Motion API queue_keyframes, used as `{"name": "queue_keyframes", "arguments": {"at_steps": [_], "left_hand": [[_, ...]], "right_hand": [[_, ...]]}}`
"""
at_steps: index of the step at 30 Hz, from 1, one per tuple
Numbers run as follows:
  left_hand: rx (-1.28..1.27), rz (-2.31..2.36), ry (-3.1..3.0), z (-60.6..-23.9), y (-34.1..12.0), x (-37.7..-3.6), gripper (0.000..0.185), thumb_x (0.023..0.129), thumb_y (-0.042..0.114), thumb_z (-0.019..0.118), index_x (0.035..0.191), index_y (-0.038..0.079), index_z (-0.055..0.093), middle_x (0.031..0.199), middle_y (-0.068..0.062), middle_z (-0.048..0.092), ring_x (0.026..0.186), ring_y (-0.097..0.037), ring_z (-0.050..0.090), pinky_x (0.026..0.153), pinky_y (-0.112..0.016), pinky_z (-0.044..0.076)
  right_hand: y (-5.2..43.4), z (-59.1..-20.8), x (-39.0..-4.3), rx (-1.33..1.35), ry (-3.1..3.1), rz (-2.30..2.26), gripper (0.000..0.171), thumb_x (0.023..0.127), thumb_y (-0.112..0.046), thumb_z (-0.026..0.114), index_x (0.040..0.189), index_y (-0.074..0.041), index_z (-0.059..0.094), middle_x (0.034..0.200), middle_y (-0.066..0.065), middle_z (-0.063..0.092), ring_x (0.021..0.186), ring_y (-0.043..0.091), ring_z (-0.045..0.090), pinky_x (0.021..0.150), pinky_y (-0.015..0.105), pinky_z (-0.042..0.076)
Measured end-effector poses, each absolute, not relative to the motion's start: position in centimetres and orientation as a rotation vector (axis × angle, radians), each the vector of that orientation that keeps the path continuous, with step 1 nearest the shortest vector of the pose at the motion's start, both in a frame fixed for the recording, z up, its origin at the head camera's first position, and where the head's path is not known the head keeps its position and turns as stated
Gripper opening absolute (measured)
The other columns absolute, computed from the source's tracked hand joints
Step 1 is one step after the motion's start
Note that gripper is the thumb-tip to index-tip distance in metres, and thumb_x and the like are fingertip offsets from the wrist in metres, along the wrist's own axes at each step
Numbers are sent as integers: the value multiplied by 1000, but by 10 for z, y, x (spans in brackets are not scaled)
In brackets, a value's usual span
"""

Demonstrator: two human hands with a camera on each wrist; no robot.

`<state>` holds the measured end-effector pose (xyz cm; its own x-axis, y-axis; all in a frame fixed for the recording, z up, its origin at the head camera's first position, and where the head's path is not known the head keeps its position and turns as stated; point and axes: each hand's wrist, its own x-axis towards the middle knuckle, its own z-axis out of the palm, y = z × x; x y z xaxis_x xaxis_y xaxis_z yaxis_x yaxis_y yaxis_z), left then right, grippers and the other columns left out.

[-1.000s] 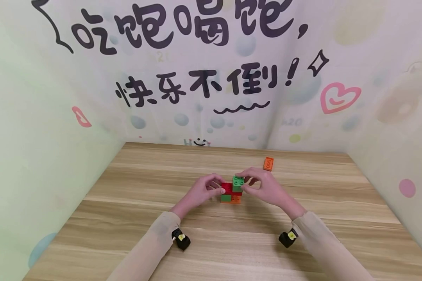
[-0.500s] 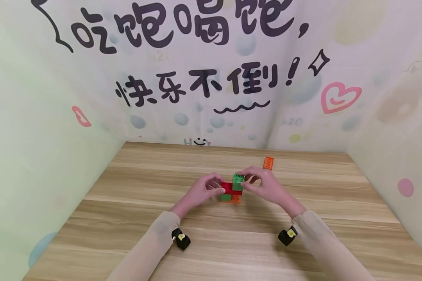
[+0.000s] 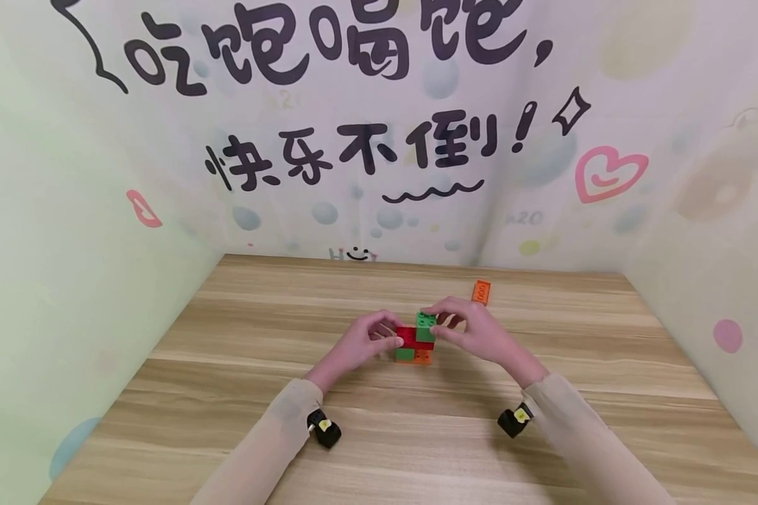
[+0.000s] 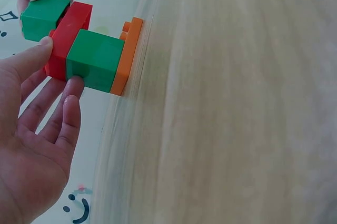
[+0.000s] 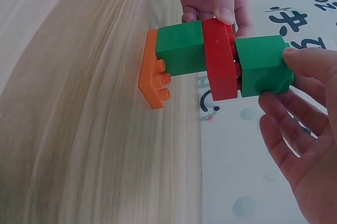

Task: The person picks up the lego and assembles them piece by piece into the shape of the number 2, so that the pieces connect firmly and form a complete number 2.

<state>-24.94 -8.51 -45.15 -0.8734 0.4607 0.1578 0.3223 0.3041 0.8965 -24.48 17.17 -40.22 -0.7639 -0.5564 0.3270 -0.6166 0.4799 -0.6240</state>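
Note:
A small stack of toy building bricks stands on the table between the hands. At its base lies an orange plate brick (image 4: 129, 56), with a lower green brick (image 4: 95, 58) on one end. A longer red brick (image 5: 218, 66) crosses above that. My left hand (image 3: 363, 344) pinches the red brick between thumb and fingers, one fingertip right at the lower green brick. My right hand (image 3: 474, 335) holds an upper green brick (image 5: 260, 66) by thumb and fingers over the red brick's right end. In the right wrist view, red studs show in a narrow gap beneath this brick.
A loose orange brick (image 3: 481, 291) lies on the wooden table (image 3: 278, 308) behind my right hand. A printed cloth wall (image 3: 328, 238) rises along the table's back edge, with pale walls at both sides. Each wrist carries a black camera (image 3: 324, 429).
The upper green brick has risen very slightly with my right hand. My left hand and the rest of the stack look unchanged.

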Motion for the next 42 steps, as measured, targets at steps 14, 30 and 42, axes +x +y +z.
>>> {"name": "queue_keyframes", "arguments": {"at_steps": [14,30,42], "left_hand": [[724,1623,2436,-452,-86,-250,25,91,17,71,115,9,65,114,-11,68,97,-18,67,79,-26,56],[732,1611,2440,-452,-86,-248,28,92,18,71,117,8,65,117,-13,67,99,-22,67,79,-24,55],[754,1635,2435,-453,-86,-249,27,91,17,71,116,7,65,116,-14,68,97,-24,68,78,-25,56]], "right_hand": [[166,-399,-243,1033,-2656,1150,31,91,-15,71,122,-13,68,110,2,71,89,13,66,78,25,57],[166,-407,-240,997,-2613,1162,33,89,-13,74,122,-13,69,107,1,71,90,14,65,76,25,57],[167,-407,-241,1013,-2597,1138,32,86,-13,76,118,-12,71,107,2,73,90,14,66,74,24,56]]}}
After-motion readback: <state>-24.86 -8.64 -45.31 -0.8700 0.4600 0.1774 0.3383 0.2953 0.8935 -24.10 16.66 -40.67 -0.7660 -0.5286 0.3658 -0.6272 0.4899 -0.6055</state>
